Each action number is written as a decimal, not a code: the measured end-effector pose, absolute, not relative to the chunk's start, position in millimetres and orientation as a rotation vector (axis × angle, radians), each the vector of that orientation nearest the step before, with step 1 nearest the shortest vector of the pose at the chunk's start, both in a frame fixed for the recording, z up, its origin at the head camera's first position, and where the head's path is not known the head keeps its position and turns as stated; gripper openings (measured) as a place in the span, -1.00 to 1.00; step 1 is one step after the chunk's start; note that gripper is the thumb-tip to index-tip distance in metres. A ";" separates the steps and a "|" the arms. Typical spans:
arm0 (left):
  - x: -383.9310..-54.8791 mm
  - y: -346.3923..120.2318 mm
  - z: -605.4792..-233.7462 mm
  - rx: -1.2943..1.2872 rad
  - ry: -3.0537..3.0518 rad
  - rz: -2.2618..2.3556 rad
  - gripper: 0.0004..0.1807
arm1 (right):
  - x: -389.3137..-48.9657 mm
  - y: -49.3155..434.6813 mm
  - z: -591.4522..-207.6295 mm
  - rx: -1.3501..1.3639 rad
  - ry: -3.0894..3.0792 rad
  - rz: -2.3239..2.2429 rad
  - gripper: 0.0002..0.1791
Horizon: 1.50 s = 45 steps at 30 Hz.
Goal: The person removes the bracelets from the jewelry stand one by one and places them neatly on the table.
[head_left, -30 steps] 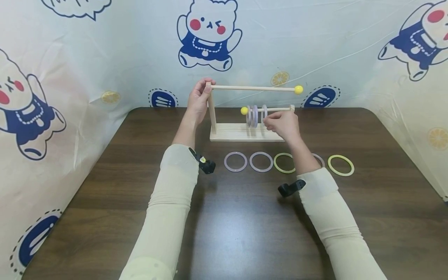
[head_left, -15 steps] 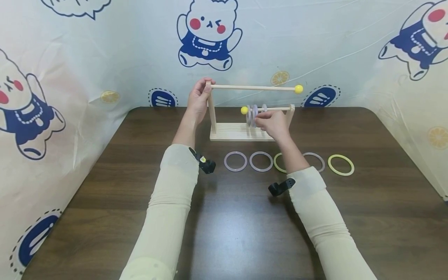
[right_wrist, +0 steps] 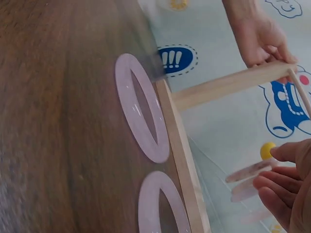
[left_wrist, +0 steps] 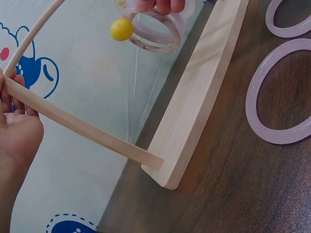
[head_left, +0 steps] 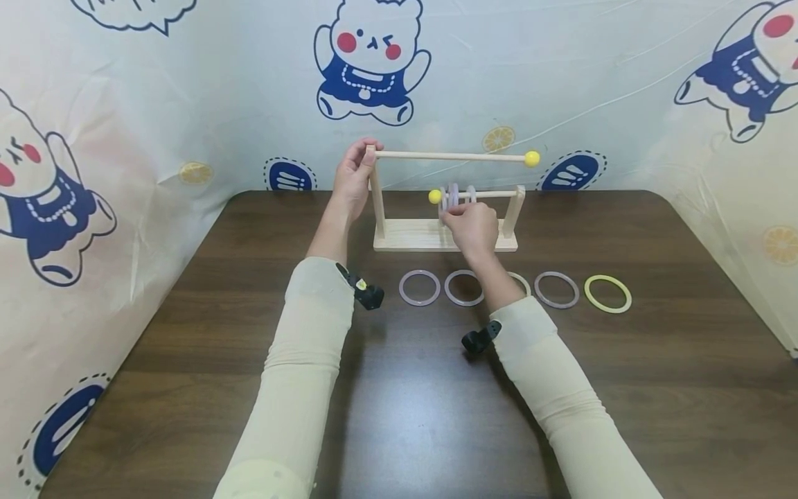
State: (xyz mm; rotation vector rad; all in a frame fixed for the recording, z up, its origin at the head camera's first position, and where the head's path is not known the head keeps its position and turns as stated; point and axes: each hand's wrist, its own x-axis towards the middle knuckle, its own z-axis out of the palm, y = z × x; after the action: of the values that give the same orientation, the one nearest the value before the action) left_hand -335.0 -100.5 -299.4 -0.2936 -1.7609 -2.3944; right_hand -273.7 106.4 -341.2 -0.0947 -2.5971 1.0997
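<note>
In the head view my left hand [head_left: 352,180] grips the top of the tall post [head_left: 377,197] of a wooden ring stand [head_left: 405,236]. Three pale rings [head_left: 472,195] hang on the stand's lower rod [head_left: 499,195], which ends in a yellow ball [head_left: 435,197]. My right hand [head_left: 475,229] is at the ring nearest that ball. The right wrist view shows its thumb and fingers pinching around the ring's edge [right_wrist: 243,173], beside the yellow ball. In the left wrist view the right fingertips [left_wrist: 163,5] overlap the hanging rings [left_wrist: 155,43].
A row of rings lies on the brown table [head_left: 399,388] before the stand: purple rings [head_left: 402,287], a partly hidden one [head_left: 527,283] and a yellow-green ring [head_left: 588,294] at the right. The upper rod [head_left: 449,156] is bare, with a yellow ball [head_left: 532,159]. A printed curtain stands behind.
My right hand has moved left along the lower rod, from the rightmost hanging ring past the middle one to the ring by the ball. My left hand stays on the post.
</note>
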 end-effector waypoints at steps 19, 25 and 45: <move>-334.0 -99.0 -300.0 -0.326 -1.714 -2.413 -0.89 | -278.8 96.2 -345.2 -0.179 -2.567 1.020 -0.83; -334.9 -99.3 -301.0 -0.334 -1.707 -2.411 -0.89 | -278.4 96.3 -347.2 -0.155 -2.515 1.041 -0.84; -334.9 -100.2 -300.7 -0.317 -1.725 -2.403 -0.89 | -277.1 96.6 -347.2 -0.159 -2.399 1.150 -0.83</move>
State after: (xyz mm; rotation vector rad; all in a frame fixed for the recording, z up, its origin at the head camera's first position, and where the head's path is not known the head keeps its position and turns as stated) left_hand -334.9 -100.2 -300.7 -0.3167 -1.7250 -2.4033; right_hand -277.1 96.6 -347.2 -0.1590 -2.3987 1.1503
